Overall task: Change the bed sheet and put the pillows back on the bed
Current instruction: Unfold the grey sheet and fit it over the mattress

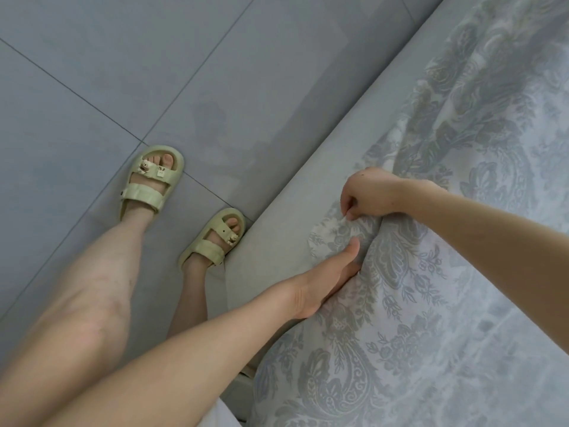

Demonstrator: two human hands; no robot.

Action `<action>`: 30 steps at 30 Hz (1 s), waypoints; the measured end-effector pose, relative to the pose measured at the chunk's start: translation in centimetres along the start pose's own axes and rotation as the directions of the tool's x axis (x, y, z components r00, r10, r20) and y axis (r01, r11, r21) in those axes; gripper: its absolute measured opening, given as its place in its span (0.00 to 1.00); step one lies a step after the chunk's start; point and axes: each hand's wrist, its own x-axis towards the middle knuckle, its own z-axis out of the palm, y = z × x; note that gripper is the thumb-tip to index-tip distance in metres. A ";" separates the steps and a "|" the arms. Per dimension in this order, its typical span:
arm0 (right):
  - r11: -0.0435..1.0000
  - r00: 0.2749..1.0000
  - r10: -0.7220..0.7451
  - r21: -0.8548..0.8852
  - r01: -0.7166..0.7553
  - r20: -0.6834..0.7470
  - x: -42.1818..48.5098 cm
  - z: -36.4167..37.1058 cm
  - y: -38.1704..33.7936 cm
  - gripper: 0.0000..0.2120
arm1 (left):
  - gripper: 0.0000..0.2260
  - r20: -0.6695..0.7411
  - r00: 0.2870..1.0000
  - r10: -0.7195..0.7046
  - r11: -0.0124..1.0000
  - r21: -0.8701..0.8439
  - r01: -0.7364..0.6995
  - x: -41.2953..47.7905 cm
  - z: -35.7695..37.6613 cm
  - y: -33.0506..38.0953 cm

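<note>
Pinching the bed sheet (431,303) corner at the mattress (292,186) edge is the right hand (372,195); the grip of the left hand (326,278) is hiding underneath, unclear. Tucking and pillows are probably remaining.

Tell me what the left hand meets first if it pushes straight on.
The bunched sheet at its fingertips; the left hand touches it now. The right hand pinches it just beyond, probably next.

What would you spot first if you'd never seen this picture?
Two bare hands at the edge of the bed: the right hand pinches the flowery grey sheet in the middle, the left hand rests against it just below. On the tiled floor at left, pale yellow sandals with little animal charms stand out.
</note>
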 end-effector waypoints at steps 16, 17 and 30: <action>0.960 0.733 0.198 0.023 -0.280 0.651 -3.9 1.1 -2.1 0.31 | 0.37 -0.005 1.000 -0.005 0.998 0.056 0.005 -0.5 1.1 -0.1; 0.958 0.731 0.171 0.061 -0.280 0.660 -4.0 0.9 -2.0 0.30 | 0.34 -0.101 0.994 0.034 0.994 0.110 -0.023 -0.5 0.9 0.1; 0.851 0.853 0.210 0.341 -0.400 0.477 -4.3 -0.1 -0.8 0.48 | 0.34 -0.151 0.987 -0.047 0.982 0.176 0.074 2.6 -1.0 0.1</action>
